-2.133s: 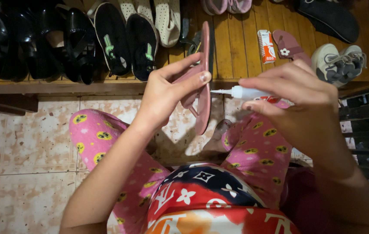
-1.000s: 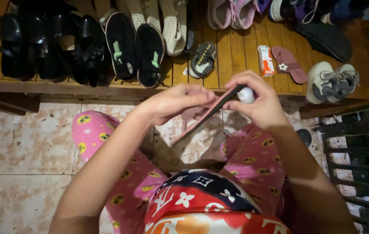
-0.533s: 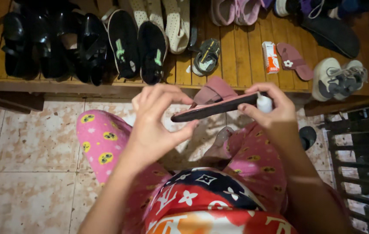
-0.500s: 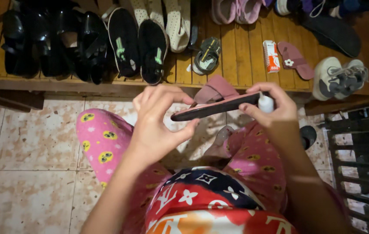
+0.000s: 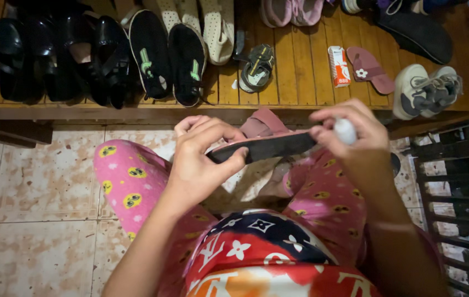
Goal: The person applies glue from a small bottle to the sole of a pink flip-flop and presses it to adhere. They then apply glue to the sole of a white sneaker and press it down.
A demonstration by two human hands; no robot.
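Two hands hold a pink sandal edge-on above the lap, a small white tube tucked in the right.

The left hand pinches one end of the pink sandal, thumb under the dark sole and fingers curled over the top; its grip is pressed together on the shoe. The right hand holds the other end at about 3 o'clock from the left, its grip closed around both the sandal's tip and a white glue tube, of which only the rounded end shows. The sandal lies nearly level, dark sole facing the camera, over knees in pink patterned trousers. At 12 o'clock a wooden shoe shelf carries black slip-ons, a small orange-and-white box and, just beside it, a matching pink sandal. Tiled floor lies at 9 o'clock.
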